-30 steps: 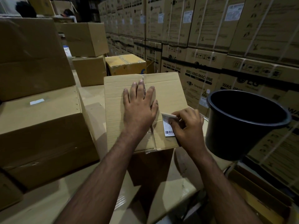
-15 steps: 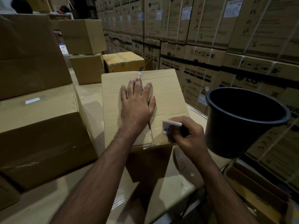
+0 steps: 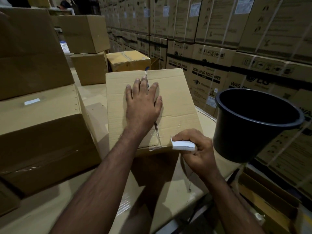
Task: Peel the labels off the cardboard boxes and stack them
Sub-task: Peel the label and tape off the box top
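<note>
A taped brown cardboard box (image 3: 175, 102) stands in front of me on a surface of larger flat cartons. My left hand (image 3: 143, 103) lies flat on its top, fingers straight, pressing over the taped seam. At the box's near right corner my right hand (image 3: 195, 149) pinches a white label (image 3: 183, 145), which is curled up and off the cardboard. The box top where the label sat is bare.
A black plastic bucket (image 3: 253, 132) stands just right of my right hand. Large brown boxes (image 3: 38, 132) are stacked at the left, one bearing a small white label (image 3: 32, 102). Smaller boxes (image 3: 128, 61) sit behind. A wall of strapped washing-machine cartons (image 3: 219, 48) fills the right.
My right hand has pulled the white label toward me, off the box top to the near right corner. My left hand has stayed flat on the box.
</note>
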A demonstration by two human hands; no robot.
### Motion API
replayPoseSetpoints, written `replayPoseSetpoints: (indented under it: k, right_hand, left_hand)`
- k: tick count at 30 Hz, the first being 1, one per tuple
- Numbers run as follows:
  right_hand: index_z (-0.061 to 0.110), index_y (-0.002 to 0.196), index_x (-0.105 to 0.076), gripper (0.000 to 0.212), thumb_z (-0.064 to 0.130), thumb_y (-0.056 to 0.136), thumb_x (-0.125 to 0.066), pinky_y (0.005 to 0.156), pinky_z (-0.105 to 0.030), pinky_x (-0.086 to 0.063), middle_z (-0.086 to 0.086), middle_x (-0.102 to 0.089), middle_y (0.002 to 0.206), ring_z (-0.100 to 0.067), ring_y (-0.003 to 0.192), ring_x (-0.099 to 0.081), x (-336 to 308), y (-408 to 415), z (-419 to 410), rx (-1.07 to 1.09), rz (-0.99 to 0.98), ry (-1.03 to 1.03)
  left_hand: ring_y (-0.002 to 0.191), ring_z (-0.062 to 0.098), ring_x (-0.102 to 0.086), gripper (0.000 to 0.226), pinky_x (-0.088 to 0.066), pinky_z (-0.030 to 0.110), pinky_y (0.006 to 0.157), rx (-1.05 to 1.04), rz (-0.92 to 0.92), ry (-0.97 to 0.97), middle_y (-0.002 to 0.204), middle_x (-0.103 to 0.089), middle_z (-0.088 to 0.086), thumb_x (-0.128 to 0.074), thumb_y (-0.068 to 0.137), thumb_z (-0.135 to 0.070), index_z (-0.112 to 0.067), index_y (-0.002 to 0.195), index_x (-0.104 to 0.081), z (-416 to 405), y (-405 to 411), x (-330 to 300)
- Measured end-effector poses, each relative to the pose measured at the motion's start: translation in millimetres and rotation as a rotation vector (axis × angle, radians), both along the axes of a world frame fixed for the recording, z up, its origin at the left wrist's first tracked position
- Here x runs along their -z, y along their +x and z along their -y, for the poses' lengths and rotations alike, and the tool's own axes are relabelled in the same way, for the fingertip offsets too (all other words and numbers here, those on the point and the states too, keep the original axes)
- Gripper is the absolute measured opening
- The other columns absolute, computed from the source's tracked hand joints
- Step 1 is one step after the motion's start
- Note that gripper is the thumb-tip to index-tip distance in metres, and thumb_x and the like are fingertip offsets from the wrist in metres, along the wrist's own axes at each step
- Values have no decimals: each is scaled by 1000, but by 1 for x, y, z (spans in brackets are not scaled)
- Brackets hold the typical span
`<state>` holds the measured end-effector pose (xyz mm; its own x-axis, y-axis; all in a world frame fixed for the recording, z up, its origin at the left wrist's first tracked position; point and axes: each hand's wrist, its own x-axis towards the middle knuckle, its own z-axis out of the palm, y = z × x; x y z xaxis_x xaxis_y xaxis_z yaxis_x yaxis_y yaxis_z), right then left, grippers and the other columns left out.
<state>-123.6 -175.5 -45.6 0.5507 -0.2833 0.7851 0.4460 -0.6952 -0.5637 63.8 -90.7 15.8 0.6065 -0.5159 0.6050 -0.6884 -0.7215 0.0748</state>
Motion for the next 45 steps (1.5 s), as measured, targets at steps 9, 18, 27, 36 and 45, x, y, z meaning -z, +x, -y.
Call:
replayPoseSetpoints:
  k: [9,18,27,36,45]
  right_hand:
    - [1,81,-72,17,12,76,-60,67,-42,-51,-6,-69,81,-27,79,-66,1,-2,0,-35,0,68]
    - [14,72,-64,29,-13,69,-54,55,-47,-44,-11,-60,69,-37,64,-56,3,-4,4,-148,-4,238]
    - [8,71,-53,22,20,87,-43,50,-22,-40,2,-51,65,-13,57,-46,-15,-18,-2,-178,-50,338]
    - [21,133,-60,56,48,91,-36,85,-42,-53,-1,-74,111,-18,93,-68,-34,-14,-7,371,-513,-212]
    - [28,148,-42,51,47,100,-39,92,-41,-50,1,-73,111,-15,95,-65,-52,-6,-13,473,-685,-253]
  left_hand:
    - [152,29,-15,57,-8,53,122,-1,14,-9,163,-23,10,-25,100,-50,-28,153,-30,0,-1,1]
    - [152,29,-15,57,-7,53,122,2,10,-9,163,-22,9,-26,101,-49,-28,153,-30,0,-1,1]
    - [152,29,-14,56,-7,53,122,9,12,-15,164,-21,10,-27,101,-49,-28,154,-29,-2,-4,2]
    - [152,29,-14,57,-8,54,122,5,17,-12,164,-21,10,-26,102,-50,-27,154,-29,-1,-3,2]
    - [154,31,4,84,0,57,122,35,-16,115,168,1,12,-16,91,-77,-28,160,-12,-4,1,-3]
